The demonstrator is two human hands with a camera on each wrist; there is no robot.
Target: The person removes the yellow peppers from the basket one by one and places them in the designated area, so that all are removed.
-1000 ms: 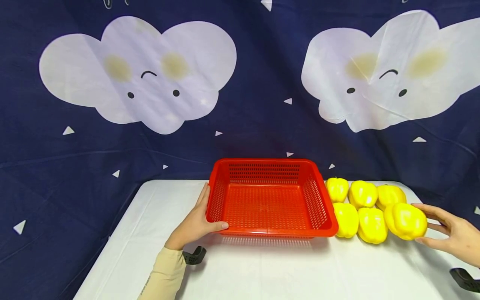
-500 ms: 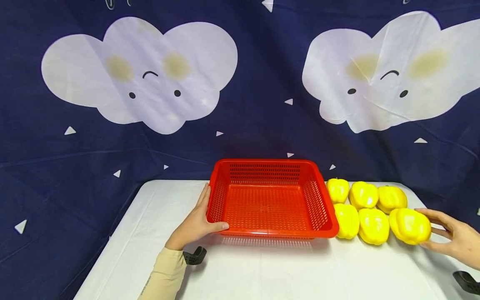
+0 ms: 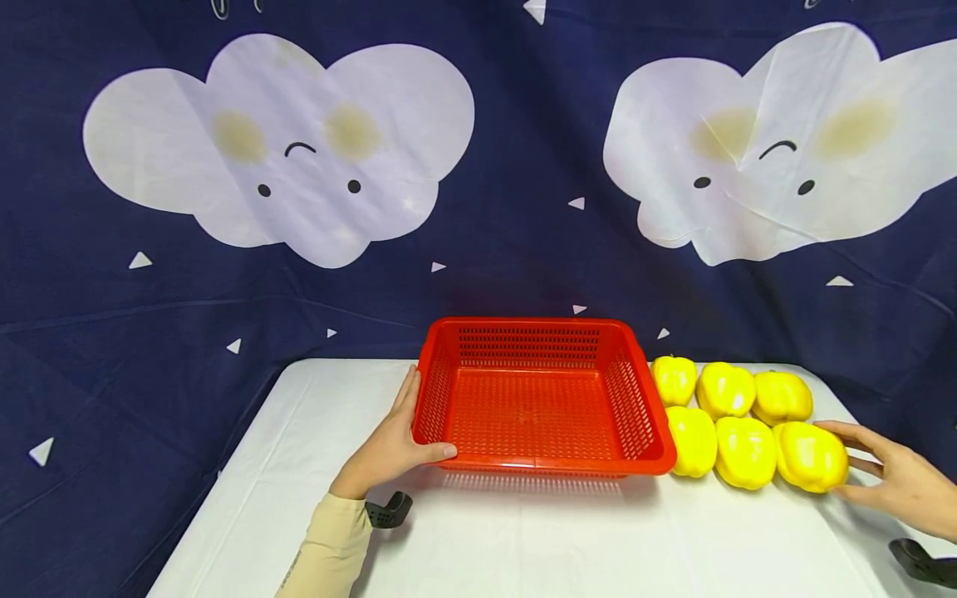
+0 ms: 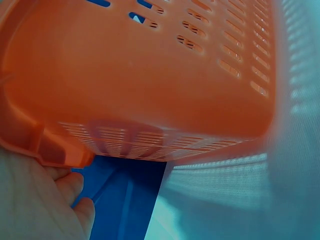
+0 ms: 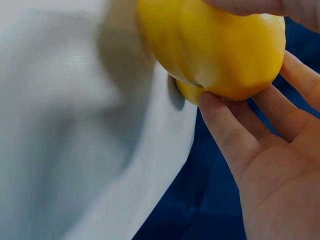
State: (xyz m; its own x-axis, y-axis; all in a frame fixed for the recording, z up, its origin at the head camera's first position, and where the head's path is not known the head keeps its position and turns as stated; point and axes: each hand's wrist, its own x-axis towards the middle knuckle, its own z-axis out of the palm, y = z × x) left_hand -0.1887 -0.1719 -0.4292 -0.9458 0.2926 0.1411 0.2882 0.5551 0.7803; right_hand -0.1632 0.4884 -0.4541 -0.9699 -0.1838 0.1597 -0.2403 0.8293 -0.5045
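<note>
My left hand (image 3: 390, 451) grips the near left corner of a red perforated plastic basket (image 3: 538, 463), thumb over the front rim and fingers along the left side. In the left wrist view the outer wall of the basket (image 4: 125, 80) fills much of the picture, and the fingertips (image 4: 70, 186) reach below its rim. At the right end of the front row, my right hand (image 3: 900, 475) holds a yellow bell pepper (image 3: 811, 457). Thumb and fingers spread around this glossy pepper (image 5: 220, 50) in the right wrist view.
Several more yellow bell peppers (image 3: 746, 453) lie in two rows right of the basket. The white cloth-covered table (image 3: 523, 540) ends close behind them at a dark blue curtain (image 3: 523, 208) printed with clouds. A black wrist mount (image 3: 389, 509) sits at my left wrist.
My right hand has lowered the yellow bell pepper into line with the front row, moving right and then slightly back left. The left hand and basket have stayed put.
</note>
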